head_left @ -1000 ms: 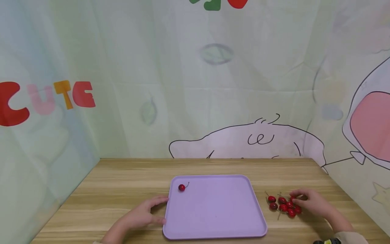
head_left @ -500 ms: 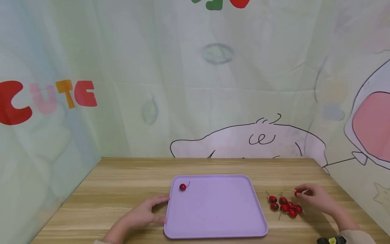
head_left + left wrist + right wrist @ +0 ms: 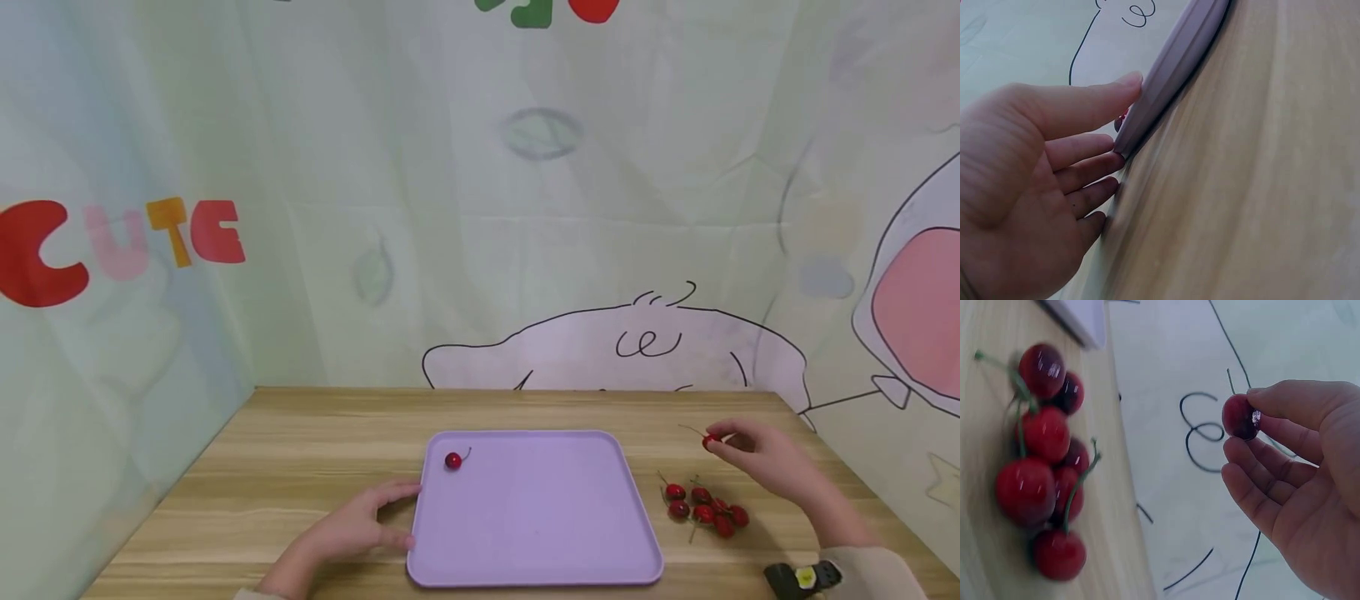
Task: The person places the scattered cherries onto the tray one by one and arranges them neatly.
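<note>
My right hand (image 3: 765, 457) pinches a dark red cherry (image 3: 1239, 417) between thumb and fingers, its thin stem pointing away, above the table right of the tray. Just in front of that hand lies a loose pile of cherries (image 3: 703, 513) with green stems; the right wrist view shows the pile (image 3: 1044, 434) close up. At the left side of the lilac tray (image 3: 536, 517), my left hand (image 3: 352, 523) touches the rim with thumb and fingertips, fingers spread and nearly straight. One cherry (image 3: 453, 461) with its stem sits inside the tray's far left corner.
The wooden table (image 3: 337, 425) carries everything. Behind it and on both sides hang printed curtains (image 3: 450, 250) with cartoon drawings and coloured letters. A dark band with a yellow mark (image 3: 804, 577) circles my right wrist by the sleeve.
My right hand has picked one cherry out of the pile and raised it up and away from the others. The left hand stays at the tray's edge.
</note>
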`<state>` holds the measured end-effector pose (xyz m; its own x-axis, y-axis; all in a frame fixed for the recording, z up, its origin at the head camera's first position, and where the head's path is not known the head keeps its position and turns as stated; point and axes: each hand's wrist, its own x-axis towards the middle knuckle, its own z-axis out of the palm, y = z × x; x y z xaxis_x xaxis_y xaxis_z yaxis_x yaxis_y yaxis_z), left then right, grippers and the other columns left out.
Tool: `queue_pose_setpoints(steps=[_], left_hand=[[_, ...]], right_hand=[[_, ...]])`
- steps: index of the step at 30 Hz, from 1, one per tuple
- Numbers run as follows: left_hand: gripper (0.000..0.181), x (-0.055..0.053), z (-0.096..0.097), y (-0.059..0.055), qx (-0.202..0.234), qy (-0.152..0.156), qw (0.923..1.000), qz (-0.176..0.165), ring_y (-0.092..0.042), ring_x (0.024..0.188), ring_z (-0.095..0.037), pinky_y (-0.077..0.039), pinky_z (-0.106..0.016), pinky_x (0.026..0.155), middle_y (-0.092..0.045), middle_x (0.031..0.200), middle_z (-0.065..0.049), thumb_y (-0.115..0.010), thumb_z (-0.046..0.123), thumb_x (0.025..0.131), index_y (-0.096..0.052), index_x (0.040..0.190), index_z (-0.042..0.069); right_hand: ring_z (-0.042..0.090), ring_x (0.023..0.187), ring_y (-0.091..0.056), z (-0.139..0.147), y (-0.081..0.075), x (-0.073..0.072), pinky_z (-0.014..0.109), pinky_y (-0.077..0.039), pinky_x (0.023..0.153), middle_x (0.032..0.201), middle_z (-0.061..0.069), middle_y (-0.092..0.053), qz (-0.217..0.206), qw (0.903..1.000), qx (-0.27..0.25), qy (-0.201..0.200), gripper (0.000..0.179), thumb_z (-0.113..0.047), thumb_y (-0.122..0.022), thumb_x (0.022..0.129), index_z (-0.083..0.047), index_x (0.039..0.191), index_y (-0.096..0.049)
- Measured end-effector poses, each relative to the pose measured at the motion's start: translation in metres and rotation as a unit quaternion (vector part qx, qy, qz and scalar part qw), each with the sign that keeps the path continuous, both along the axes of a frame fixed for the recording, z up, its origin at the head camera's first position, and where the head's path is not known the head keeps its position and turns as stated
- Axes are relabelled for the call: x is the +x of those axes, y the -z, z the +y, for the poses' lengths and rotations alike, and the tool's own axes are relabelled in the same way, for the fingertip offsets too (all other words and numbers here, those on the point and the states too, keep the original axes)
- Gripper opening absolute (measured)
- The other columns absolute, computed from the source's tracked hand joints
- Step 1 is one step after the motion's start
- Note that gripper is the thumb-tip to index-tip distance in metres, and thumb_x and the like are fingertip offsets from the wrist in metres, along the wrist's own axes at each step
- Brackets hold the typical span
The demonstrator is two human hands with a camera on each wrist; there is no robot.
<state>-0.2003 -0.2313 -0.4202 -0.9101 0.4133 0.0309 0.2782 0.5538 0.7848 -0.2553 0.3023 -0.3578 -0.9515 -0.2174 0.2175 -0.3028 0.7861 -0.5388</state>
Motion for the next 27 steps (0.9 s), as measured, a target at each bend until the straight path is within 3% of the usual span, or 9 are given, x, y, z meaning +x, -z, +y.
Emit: queue_pose_setpoints(steps=[12,27], left_hand=[[0.071,0.0,0.001,0.0,0.009,-0.004,0.9997,-0.02,-0.034,0.134,-0.048,-0.024,-0.067,0.108,-0.046,0.142,-0.024,-0.081,0.026,0.075,-0.053,0.135,0.001],[0.071,0.001,-0.001,0.001,0.0,0.003,1.0,0.007,-0.036,0.132,-0.048,-0.027,-0.066,0.107,-0.047,0.141,-0.024,-0.081,0.025,0.075,-0.053,0.135,0.0]], right_hand=[[0.013,0.081,-0.059,-0.053,-0.02,-0.004,0.026,-0.051,0.064,0.092,0.001,-0.067,0.032,0.9985,-0.009,-0.043,0.031,-0.027,-0.067,0.091,-0.003,0.111,-0.067],[0.014,0.079,-0.061,-0.107,-0.028,-0.018,0.026,-0.052,0.066,0.092,0.001,-0.067,0.033,0.9916,-0.06,-0.109,0.022,-0.019,-0.068,0.09,-0.005,0.107,-0.068]])
